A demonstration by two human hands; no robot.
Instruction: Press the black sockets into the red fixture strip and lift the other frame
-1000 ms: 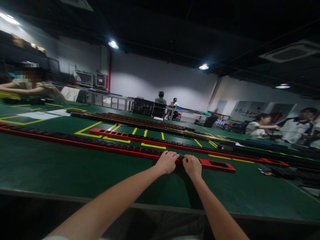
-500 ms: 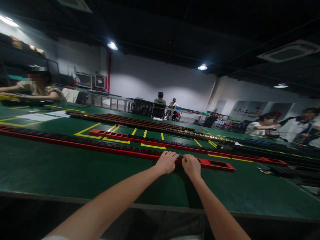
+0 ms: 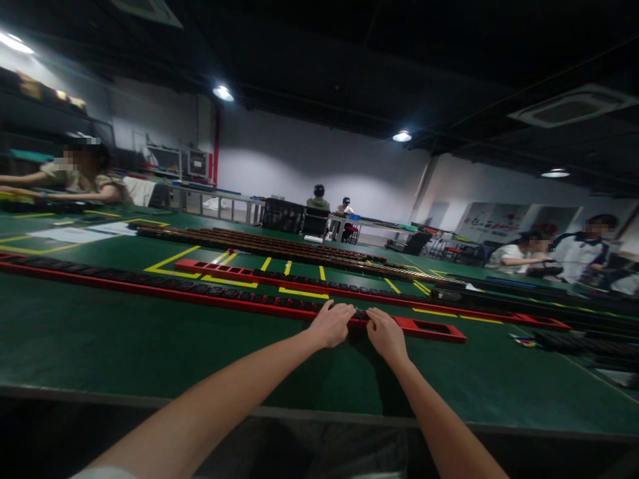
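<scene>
A long red rail [image 3: 150,290] filled with small black parts lies across the green table [image 3: 124,346], its right end an empty red frame [image 3: 434,328]. My left hand [image 3: 332,324] and my right hand [image 3: 385,334] rest side by side on the rail near that end. Fingers of both hands press on a small black part [image 3: 360,314] between them. The part is mostly hidden by my fingers.
A second red rail [image 3: 349,291] and rows of dark strips [image 3: 259,242] lie farther back, among yellow floor-style markings [image 3: 170,261]. Papers [image 3: 74,234] lie at far left. People sit at the left [image 3: 80,174], back [image 3: 319,197] and right [image 3: 579,253]. The table's front edge [image 3: 299,414] is near me.
My hands stay on the same spot of the rail. The view has shifted slightly, so the scene sits a little lower and to the left.
</scene>
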